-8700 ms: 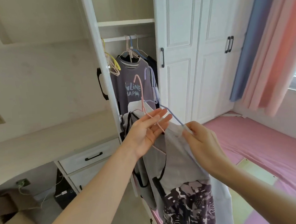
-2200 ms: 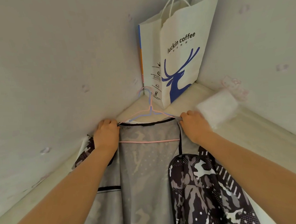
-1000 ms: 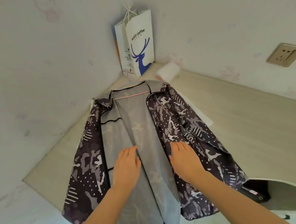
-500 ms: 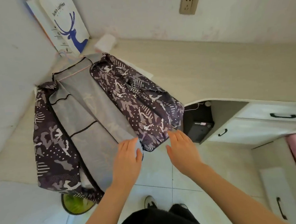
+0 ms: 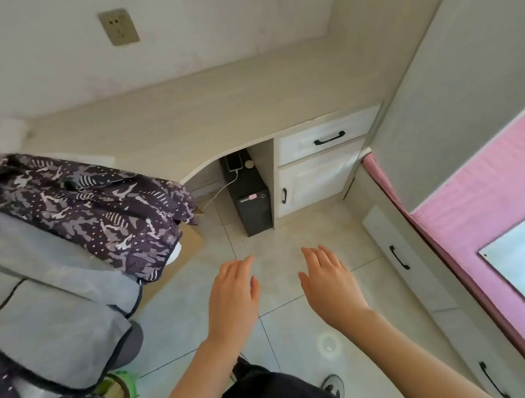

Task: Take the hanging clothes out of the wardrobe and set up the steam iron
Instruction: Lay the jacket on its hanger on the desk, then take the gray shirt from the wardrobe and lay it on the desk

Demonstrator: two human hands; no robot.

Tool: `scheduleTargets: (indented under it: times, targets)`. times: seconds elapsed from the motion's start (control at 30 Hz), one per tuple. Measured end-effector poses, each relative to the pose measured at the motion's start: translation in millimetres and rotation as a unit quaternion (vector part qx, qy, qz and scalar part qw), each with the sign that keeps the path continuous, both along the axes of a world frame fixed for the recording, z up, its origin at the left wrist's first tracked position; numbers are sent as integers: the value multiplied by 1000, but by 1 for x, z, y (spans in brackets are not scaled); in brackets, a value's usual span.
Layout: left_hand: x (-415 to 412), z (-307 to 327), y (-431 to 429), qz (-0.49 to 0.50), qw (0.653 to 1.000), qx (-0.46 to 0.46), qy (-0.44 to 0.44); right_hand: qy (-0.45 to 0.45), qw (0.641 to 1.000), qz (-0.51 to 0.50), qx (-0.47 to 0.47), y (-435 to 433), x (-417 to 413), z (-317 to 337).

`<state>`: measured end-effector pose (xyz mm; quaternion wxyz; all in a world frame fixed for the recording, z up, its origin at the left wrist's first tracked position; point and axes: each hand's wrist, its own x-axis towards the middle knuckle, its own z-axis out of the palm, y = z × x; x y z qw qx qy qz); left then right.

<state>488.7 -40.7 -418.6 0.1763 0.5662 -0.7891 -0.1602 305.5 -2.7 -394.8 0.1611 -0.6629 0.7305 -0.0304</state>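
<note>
The jacket (image 5: 79,211) lies spread open at the left of the frame, on the worktop (image 5: 217,108), and its bottom end hangs over the edge. It runs long from the upper left down to the lower left. It looks soft, thin and light, so it will flop. The shoulders look like the best place to hold it. The left hand (image 5: 234,297) and the right hand (image 5: 329,284) are both spread flat and hold nothing, low in the middle, above the floor (image 5: 289,243).
</note>
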Motion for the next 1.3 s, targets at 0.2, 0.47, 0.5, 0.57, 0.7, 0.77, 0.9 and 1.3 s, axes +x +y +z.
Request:
scheduleTargets:
  times: [0.2, 0.47, 0.5, 0.57, 0.7, 0.77, 0.9, 1.3]
  targets:
    - [-112, -9, 47, -83, 996, 15, -29, 27, 992, -119, -9, 94, -100, -5]
    - [-252, -10, 101, -225, 973, 41, -24, 19, 967, -253, -18, 182, -196, -3]
    - [-266, -9, 104, -239, 970, 42, -23, 16, 963, -268, -17, 189, -206, -3]
    - [-293, -5, 108, -265, 963, 43, -21, 10, 955, -294, -17, 200, -224, -2]
    - [-339, 1, 107, -310, 950, 40, -18, 6, 943, -331, -18, 212, -258, -3]
    - [-363, 2, 104, -328, 944, 37, -16, 10, 937, -348, -19, 212, -277, -5]
    - [-412, 6, 88, -357, 934, 25, 3, 23, 930, -365, -26, 201, -322, -5]
    - [-561, 26, -11, -391, 920, -30, -1, 35, 928, -366, -65, 89, -482, 12]
